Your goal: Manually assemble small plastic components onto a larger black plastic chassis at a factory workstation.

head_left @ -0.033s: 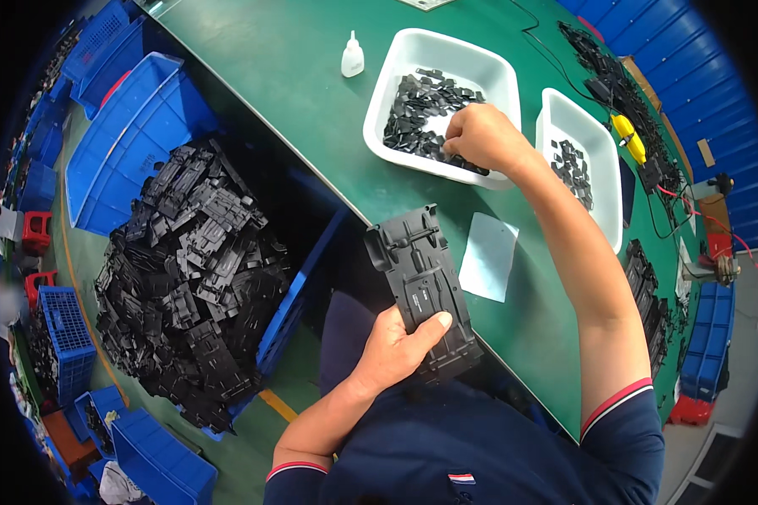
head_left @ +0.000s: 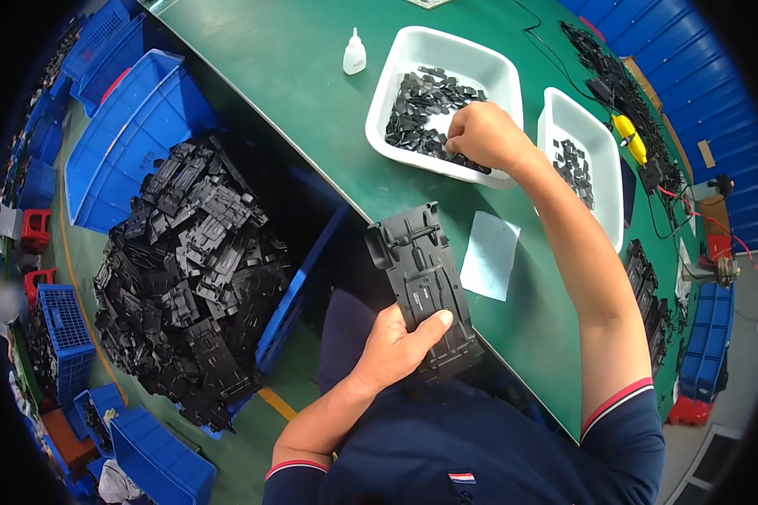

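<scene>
My left hand (head_left: 402, 343) grips a long black moulded plastic part (head_left: 425, 290) by its lower half, thumb lying across its ribbed face. The part is held tilted beside the table edge, in front of my body. Over the near right side of a white plastic tub (head_left: 383, 150), my right hand (head_left: 486, 139) reaches in with its fingers bent together. Small flat black pieces (head_left: 421, 105) lie loose in that tub. Whatever sits between the right fingertips, if anything, is hidden.
A second white tub (head_left: 608, 168) with small black pieces stands to the right. On the green table (head_left: 312, 93) are a white dropper bottle (head_left: 354, 55), a pale sheet (head_left: 490, 257) and a yellow tool (head_left: 628, 139) with cables. Left lies a heap of black parts (head_left: 194, 269) by a blue crate (head_left: 130, 139).
</scene>
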`<state>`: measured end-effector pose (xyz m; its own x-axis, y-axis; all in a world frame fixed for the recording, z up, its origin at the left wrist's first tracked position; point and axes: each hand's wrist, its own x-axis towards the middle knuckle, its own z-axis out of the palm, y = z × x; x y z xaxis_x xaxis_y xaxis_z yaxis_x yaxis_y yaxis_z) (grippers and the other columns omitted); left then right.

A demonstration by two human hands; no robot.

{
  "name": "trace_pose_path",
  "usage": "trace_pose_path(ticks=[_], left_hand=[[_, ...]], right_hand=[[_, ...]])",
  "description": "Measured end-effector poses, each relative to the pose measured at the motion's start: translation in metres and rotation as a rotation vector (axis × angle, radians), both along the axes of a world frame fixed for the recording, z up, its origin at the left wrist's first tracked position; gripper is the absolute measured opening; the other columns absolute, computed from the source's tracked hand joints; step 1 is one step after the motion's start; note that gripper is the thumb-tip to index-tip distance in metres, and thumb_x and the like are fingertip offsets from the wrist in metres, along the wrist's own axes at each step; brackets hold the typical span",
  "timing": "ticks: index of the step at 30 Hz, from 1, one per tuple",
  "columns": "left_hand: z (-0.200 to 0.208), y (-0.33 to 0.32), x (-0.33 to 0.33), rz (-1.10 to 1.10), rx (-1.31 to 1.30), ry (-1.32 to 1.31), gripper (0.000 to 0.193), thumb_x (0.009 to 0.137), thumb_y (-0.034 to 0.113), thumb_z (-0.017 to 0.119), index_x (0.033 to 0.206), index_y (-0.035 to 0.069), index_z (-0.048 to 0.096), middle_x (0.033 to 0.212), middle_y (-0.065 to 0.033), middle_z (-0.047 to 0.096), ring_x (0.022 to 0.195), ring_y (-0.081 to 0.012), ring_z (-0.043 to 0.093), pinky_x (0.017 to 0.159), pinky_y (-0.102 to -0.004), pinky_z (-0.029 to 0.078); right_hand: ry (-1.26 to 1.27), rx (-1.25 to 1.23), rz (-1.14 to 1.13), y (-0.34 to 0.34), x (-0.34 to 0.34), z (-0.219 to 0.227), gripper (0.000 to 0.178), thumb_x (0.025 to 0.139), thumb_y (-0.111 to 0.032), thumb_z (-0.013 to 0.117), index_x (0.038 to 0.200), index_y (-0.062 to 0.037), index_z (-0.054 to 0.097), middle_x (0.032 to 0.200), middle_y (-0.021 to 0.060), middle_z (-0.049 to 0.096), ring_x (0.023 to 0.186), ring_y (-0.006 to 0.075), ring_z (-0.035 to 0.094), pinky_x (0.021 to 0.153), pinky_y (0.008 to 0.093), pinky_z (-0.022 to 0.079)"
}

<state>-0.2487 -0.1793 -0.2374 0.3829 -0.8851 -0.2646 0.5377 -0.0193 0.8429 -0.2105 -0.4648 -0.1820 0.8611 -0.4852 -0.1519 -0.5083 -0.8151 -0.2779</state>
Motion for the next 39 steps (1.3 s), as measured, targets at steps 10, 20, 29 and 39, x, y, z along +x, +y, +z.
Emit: trace_pose_path(ticks=[10,20,29,39], left_hand=[[-0.001,-0.004,-0.002,0.034,-0.038,0.007,0.017,0.092,0.012,0.059,0.103,0.0,0.063,0.09,0.0003,0.064,0.079,-0.0064,0.058,0.072,-0.0254,0.049],[0.006,-0.017,-0.012,0.065,-0.009,0.039,0.03,0.089,0.005,0.056,0.118,-0.006,0.06,0.119,-0.0129,0.064,0.107,-0.0169,0.061,0.095,-0.0315,0.046],[0.004,-0.018,-0.011,0.031,0.039,-0.006,0.03,0.09,0.007,0.056,0.118,-0.004,0.06,0.115,-0.0094,0.064,0.104,-0.0141,0.06,0.094,-0.0299,0.045],[0.0,-0.018,-0.008,-0.008,0.063,-0.017,0.029,0.091,0.007,0.057,0.117,-0.004,0.06,0.113,-0.0087,0.065,0.102,-0.0133,0.06,0.091,-0.03,0.047]], right_hand=[[-0.631,0.728,-0.288,0.018,-0.067,0.039,0.016,0.08,-0.006,0.067,0.094,0.0036,0.067,0.077,0.0058,0.066,0.067,0.0124,0.061,0.064,0.0248,0.05],[-0.47,0.76,-0.41,0.059,-0.158,0.002,0.014,0.082,-0.006,0.067,0.093,0.0015,0.069,0.076,0.003,0.066,0.07,0.0076,0.06,0.062,0.0236,0.049],[-0.434,0.538,-0.438,0.068,-0.155,-0.016,0.019,0.08,-0.008,0.065,0.095,0.0025,0.071,0.08,0.0089,0.07,0.073,0.0117,0.063,0.069,0.027,0.051],[-0.377,0.389,-0.38,0.071,-0.15,-0.017,0.018,0.082,-0.005,0.065,0.099,0.002,0.069,0.081,0.0054,0.068,0.073,0.0098,0.061,0.067,0.0249,0.05]])
